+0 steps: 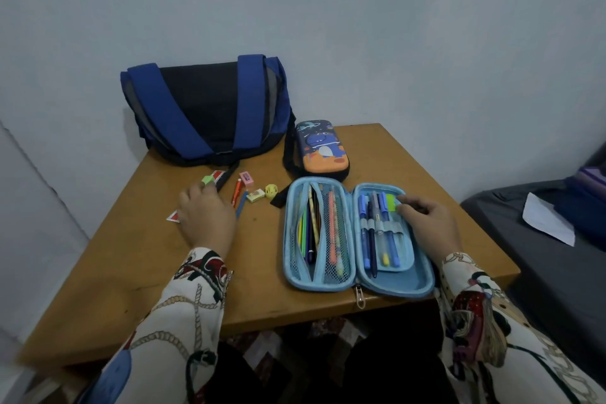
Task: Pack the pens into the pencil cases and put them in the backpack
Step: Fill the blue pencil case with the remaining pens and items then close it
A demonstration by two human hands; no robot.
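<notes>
Now your left hand [206,216] rests over the loose stationery on the left half of the wooden table [137,272], its fingers curled round a small green object [207,179] at the fingertips; what that object is cannot be told. Just right of that hand lie an orange pen [236,191], a blue pen [242,203], a pink eraser [246,178], a small cream eraser [255,195] and a yellow sharpener [271,191].

Your right hand [426,218] reaches into the right half of the open light-blue zip pencil case [357,236], fingers bent onto a green-capped pen [391,202] beside blue pens [372,226] held in elastic loops. The case's left half holds pencils [311,223] behind mesh.

Just beyond the open case sits a closed dark-blue pencil case with a cartoon dinosaur print [321,149]. At the table's far left, against the wall, lies the blue and black fabric backpack [206,108], flap closed.
</notes>
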